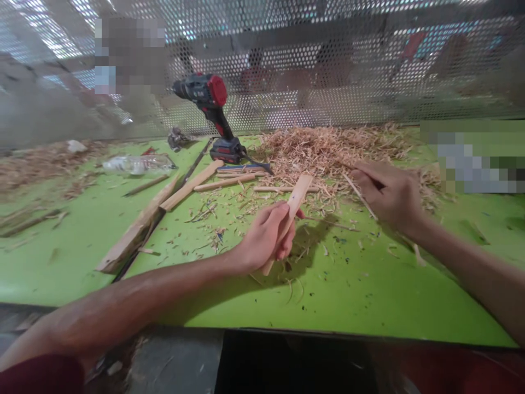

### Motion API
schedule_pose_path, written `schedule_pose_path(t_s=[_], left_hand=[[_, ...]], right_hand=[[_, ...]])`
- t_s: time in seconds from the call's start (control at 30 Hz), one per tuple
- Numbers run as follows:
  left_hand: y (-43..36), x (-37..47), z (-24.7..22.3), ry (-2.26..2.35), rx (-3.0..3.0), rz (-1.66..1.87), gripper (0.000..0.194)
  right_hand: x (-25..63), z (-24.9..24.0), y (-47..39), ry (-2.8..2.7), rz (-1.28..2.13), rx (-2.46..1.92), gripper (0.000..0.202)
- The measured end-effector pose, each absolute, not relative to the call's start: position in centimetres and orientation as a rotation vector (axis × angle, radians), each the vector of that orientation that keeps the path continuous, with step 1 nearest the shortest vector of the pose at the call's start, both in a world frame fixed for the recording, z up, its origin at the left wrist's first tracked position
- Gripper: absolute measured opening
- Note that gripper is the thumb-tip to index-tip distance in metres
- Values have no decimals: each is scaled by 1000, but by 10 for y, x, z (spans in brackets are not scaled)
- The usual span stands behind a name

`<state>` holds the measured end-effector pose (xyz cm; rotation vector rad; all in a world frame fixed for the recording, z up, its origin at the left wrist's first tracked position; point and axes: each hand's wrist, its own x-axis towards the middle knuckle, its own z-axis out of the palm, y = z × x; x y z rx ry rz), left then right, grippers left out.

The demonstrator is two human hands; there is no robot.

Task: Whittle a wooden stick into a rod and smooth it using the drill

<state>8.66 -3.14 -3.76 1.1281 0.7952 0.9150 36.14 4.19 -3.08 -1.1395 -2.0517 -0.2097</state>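
- Wooden strip (301, 192) is in the centre of the frame, slanting above the green table (348, 306).
- I see the left hand (270, 232) gripping it around the middle; both ends stick out.
- The right hand (389, 196), right of centre, has curled fingers near the shavings (324, 145); whether they hold something, I cannot tell.
- A drill (215, 112) stands upper left of centre.

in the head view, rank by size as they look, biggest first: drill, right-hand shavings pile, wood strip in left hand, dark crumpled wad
1. Shavings pile
2. Drill
3. Wood strip, partly covered by the left hand
4. Dark crumpled wad
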Motion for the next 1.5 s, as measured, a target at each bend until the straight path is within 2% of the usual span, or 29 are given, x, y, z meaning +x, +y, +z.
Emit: schedule_pose_path(t_s=[0.2, 0.47, 1.03, 1.5], left_hand=[[-27, 87, -41, 755, 1019, 954, 35], [-35, 96, -31, 815, 985, 935, 34], [-38, 97, -30, 809, 891, 872, 36], [-36, 91, -31, 786, 846, 842, 33]], right_hand=[[328, -41, 10, -2272, -16, -935, 31], [328, -48, 3, -2366, -237, -886, 33], [336, -43, 9, -2425, -217, -1082, 44], [344, -43, 19, -2389, -283, -1060, 39]])
